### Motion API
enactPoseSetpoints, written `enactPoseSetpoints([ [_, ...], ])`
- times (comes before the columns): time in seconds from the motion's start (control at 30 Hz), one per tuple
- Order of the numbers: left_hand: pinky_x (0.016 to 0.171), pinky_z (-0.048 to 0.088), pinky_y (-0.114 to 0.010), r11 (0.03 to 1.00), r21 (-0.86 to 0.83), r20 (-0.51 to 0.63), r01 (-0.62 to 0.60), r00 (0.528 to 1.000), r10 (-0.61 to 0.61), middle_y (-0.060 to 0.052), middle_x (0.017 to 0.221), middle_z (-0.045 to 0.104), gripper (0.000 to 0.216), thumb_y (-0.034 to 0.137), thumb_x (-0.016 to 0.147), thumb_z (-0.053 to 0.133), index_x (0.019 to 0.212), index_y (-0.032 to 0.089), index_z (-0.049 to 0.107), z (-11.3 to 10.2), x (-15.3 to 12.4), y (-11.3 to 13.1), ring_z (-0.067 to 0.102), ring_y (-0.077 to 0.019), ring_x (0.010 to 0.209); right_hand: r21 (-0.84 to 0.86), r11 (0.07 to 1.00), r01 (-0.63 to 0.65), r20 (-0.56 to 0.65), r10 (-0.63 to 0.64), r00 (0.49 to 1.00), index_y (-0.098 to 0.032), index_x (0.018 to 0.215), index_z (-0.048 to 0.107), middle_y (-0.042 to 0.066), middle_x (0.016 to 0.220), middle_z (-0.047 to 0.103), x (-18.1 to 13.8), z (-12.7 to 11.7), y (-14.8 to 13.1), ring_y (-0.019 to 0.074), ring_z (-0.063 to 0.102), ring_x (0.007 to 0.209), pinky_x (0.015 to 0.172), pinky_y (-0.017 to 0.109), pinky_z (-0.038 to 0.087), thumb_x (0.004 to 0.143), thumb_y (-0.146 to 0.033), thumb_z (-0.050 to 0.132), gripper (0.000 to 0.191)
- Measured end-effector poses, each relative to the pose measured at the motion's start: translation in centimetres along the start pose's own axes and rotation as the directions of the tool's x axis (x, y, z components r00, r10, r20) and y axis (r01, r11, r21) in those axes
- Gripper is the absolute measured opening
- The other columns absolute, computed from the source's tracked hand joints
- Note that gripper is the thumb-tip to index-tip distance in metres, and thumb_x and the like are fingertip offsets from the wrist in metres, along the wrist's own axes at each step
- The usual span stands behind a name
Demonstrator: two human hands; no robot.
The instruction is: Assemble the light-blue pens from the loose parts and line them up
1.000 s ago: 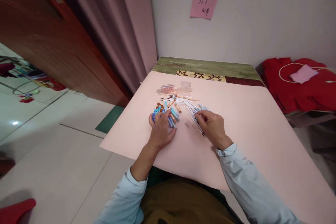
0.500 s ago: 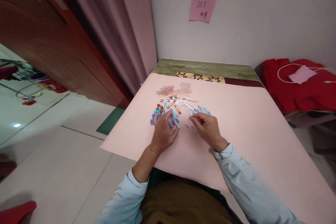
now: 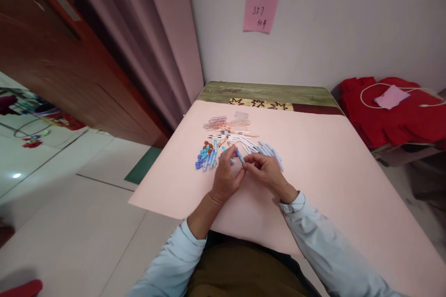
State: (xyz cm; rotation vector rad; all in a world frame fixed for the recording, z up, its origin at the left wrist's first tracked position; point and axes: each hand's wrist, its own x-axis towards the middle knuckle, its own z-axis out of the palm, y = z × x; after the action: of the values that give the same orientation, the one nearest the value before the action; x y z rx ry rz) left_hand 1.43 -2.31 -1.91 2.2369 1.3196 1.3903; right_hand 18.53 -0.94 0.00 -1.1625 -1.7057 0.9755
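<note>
My left hand (image 3: 226, 177) pinches a short blue pen part (image 3: 240, 156) between thumb and fingers. My right hand (image 3: 265, 169) meets it from the right, fingertips closed on a thin white piece I cannot make out clearly. Both hands hover over the pink sheet (image 3: 313, 162) on the table. Just beyond them lie small blue and brown caps (image 3: 204, 154), white pen refills (image 3: 259, 147) and clear pen barrels (image 3: 223, 121).
A patterned tabletop (image 3: 268, 95) shows at the far edge. A pink note (image 3: 260, 9) hangs on the wall. A red cloth with a white cable and pink paper (image 3: 392, 106) lies at the right. Curtain and wooden door (image 3: 69, 65) stand left.
My left hand lifted off the blue caps with a blue part and moved right. My right hand left the white refills and came in to meet it.
</note>
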Motion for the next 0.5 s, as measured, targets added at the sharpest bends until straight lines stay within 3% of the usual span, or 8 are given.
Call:
enactPoseSetpoints([
  [0.13,0.092,0.053,-0.043,0.995,-0.067,-0.020,0.070,0.997,-0.072,-0.022,0.144,0.044,0.078,0.034,0.086,0.066,0.150,0.023,0.022,-0.2,0.1,0.3,0.062,-0.0264,0.112,0.000,1.000,-0.013,-0.053,0.013,0.999,-0.019,0.086,0.071,-0.001,0.066,0.064,0.0,0.1,0.1,0.0102,0.047,0.052,0.049,0.023,0.037,0.084,-0.041,0.065,0.023],
  [0.23,0.080,0.055,-0.037,0.951,-0.250,-0.051,0.183,0.978,-0.201,-0.019,0.138,0.051,0.073,0.037,0.081,0.072,0.143,0.022,0.037,-0.5,0.3,0.5,0.065,-0.0213,0.098,-0.025,1.000,0.010,-0.101,-0.013,0.995,-0.019,0.086,0.071,-0.002,0.060,0.059,0.0,0.1,0.4,0.0098,0.042,0.050,0.048,0.023,0.034,0.084,-0.041,0.065,0.023],
  [0.37,0.066,0.054,-0.028,0.714,-0.578,0.062,0.394,0.894,-0.443,-0.007,0.099,0.069,0.035,0.037,0.081,0.072,0.109,0.019,0.064,-0.4,0.4,0.8,0.063,-0.0121,0.068,-0.038,0.995,0.097,-0.083,-0.100,0.992,-0.019,0.086,0.072,-0.001,0.065,0.061,-0.1,0.3,0.0,0.0098,0.044,0.052,0.050,0.023,0.035,0.085,-0.039,0.066,0.021],
  [0.5,0.050,0.046,-0.022,0.522,-0.693,0.166,0.497,0.815,-0.556,-0.001,0.068,0.065,0.024,0.037,0.077,0.076,0.087,0.017,0.070,-0.4,0.8,1.3,0.057,-0.0099,0.054,-0.057,0.988,0.141,-0.046,-0.144,0.989,-0.020,0.087,0.074,0.001,0.070,0.066,-0.3,0.4,-0.7,0.0103,0.047,0.054,0.052,0.024,0.038,0.084,-0.042,0.069,0.023],
])
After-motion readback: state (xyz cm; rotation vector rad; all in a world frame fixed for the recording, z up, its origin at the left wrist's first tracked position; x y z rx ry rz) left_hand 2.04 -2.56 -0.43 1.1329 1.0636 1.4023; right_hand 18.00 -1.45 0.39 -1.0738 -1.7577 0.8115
